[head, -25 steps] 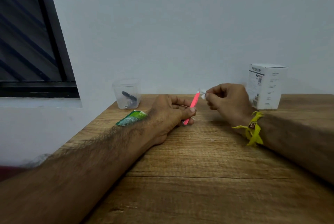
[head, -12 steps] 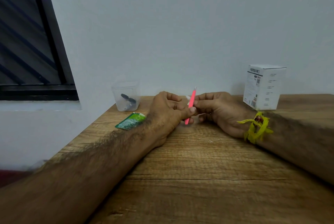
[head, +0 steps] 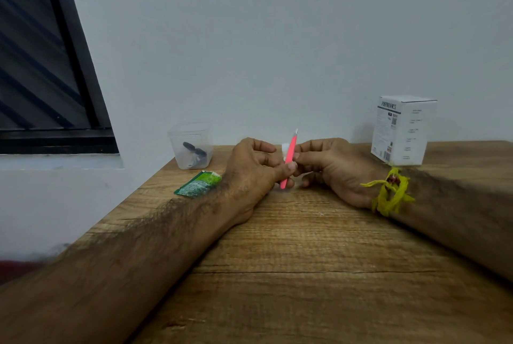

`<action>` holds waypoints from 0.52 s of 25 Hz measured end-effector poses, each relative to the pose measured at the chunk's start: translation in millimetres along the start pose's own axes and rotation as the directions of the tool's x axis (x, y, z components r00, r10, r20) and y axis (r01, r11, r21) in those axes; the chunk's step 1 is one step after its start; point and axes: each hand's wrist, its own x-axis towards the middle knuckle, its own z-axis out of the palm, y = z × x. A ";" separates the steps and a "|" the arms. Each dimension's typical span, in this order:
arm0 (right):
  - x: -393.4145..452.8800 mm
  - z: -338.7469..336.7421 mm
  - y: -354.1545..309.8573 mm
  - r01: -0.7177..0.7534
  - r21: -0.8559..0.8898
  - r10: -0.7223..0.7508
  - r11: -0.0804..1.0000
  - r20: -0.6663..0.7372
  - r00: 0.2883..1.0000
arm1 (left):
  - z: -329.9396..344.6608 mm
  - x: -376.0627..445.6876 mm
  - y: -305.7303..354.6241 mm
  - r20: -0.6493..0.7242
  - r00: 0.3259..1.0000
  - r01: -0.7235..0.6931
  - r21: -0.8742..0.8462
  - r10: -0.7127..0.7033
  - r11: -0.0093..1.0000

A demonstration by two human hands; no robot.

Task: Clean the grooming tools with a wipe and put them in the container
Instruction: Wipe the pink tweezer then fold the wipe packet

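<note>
1. We see the left hand (head: 256, 174) resting on the wooden table (head: 305, 274), thumb and curled fingers pinching the lower half of a pink grooming tool (head: 288, 159).
2. The tool stands nearly upright in that grip, leaning a little to the right, its thin metal tip above the fingers and its pink end sticking out just below them, close to the tabletop.
3. The right hand (head: 330, 166) meets the grip from the right, its fingers curled against the tool's shaft directly beside the left thumb.
4. A small white wipe (head: 285, 148) shows just behind the tool, immediately above the grip; the right fingers seem to hold it to the shaft, though we cannot tell exactly how it is folded.
5. Left of the grip and farther back, by the wall, stands a clear plastic container (head: 191, 146) with dark items lying at its bottom.
6. Nearer than the container, just left of the left wrist, a green sachet (head: 197, 184) lies flat on the table.
7. Well to the right of the grip and behind the right wrist, a white printed box (head: 402, 130) stands upright.
8. A yellow thread band (head: 390, 195) is tied round the right wrist.
9. A dark window frame (head: 55, 66) fills the upper left, far from both hands.
</note>
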 end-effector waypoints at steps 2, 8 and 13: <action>1.2 -2.7 0.0 0.006 0.066 -0.007 0.998 0.008 1.000 | 0.1 -0.2 0.0 0.004 1.000 0.014 -0.002 -0.014 1.000; 5.5 -6.0 1.2 0.009 0.183 -0.003 0.983 -0.034 0.999 | 0.4 1.3 -1.3 0.018 1.000 0.019 0.023 -0.019 1.000; 6.6 -8.4 6.8 0.402 -0.385 -0.534 0.831 -0.349 0.770 | -0.6 2.1 -2.2 0.059 0.998 0.005 0.060 -0.009 0.998</action>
